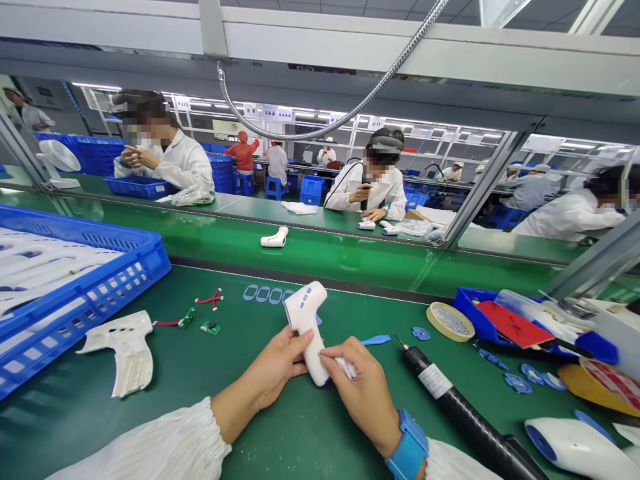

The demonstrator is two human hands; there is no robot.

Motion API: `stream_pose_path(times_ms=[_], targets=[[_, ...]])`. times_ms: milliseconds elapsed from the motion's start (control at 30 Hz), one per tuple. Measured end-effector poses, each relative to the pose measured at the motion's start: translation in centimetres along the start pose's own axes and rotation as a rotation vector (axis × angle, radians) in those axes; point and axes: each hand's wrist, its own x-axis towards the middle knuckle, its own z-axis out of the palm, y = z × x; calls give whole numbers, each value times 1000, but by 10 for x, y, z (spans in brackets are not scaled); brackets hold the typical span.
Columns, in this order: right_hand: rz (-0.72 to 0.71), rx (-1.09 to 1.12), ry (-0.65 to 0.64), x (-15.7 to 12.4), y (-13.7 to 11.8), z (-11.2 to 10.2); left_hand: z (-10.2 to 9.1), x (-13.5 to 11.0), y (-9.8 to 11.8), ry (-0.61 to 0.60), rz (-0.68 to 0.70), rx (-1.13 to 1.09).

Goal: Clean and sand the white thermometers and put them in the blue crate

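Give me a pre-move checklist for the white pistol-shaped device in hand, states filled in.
1. Left hand has hold of the white pistol-shaped device: ok, gripped at its handle.
2. Right hand in position: ok, fingertips at the handle's lower part.
3. White item under the right hand's fingers identified: cannot tell, mostly hidden.
4. Electric screwdriver clear of both hands: ok, lying to the right.
5. Green circuit board fitted in a housing: not ok, loose on the work surface.
6. Device's internals checked: cannot tell, only its outside shows.
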Motion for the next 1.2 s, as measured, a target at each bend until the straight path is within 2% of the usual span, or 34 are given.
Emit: stream_pose_path(times_ms=[200,433,600,767,833,900,1000,1100,1200], targets=[[-19,-85,-54,1,-7,0,0,-1,0,-16,7,-2],[18,-103,-45,-1,-6,0,2,-2,0,-6,17,-4],[-78,-162,-39,0,-7,1,2,-1,-1,-4,43,13],[-80,-99,-39,2,-14,3,1,-2,0,-4,33,7],[-27,-8,-17,1,-20,-1,1,-2,2,-4,16,-2],[88,121,9,-2,-27,-12,1,-2,4,-3,2,-5],[263,244,59,-16,-34,-41,1,-2,6,-9,-12,-8],[346,199,187,-45,-29,-85,-1,-4,5,-13,-32,-3],[474,60,407,-84,-15,-140,-9,-3,2,60,-91,65]])
